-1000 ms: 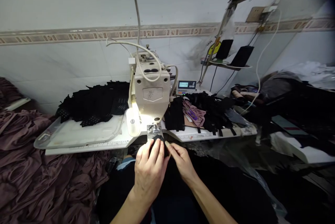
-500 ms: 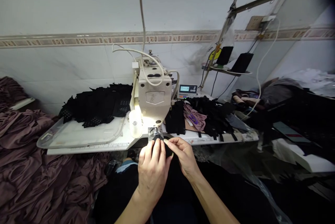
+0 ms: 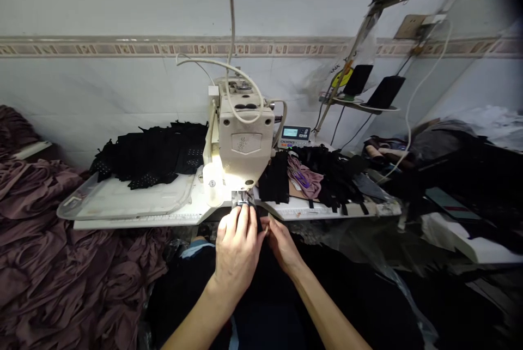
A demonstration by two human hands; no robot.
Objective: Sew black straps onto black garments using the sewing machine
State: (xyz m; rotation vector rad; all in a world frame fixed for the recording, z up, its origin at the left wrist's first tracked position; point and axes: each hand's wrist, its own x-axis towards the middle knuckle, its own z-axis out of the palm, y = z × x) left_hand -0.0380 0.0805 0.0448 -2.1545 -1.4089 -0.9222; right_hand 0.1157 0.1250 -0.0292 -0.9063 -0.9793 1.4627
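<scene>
A white sewing machine [image 3: 246,145] stands in front of me, its lamp lighting the needle area. Black fabric [image 3: 259,220] runs from under the presser foot [image 3: 243,197] down between my hands. My left hand [image 3: 237,249] presses on this fabric just before the foot, fingers together and pointing at the needle. To its right, my right hand [image 3: 281,246] pinches the fabric's edge between thumb and fingers, close to the left thumb. The part of the fabric under the left palm is hidden.
Black fabric pieces [image 3: 155,148] lie on a clear plastic sheet at left. Mauve cloth [image 3: 61,263] is heaped below. Right of the machine are a control panel [image 3: 293,135], more black pieces [image 3: 274,178] and a stand with black thread cones [image 3: 386,92].
My right hand has shifted slightly down and left, its fingers now curled lower on the fabric edge. My left hand stays on the fabric by the foot. The view has tilted slightly.
</scene>
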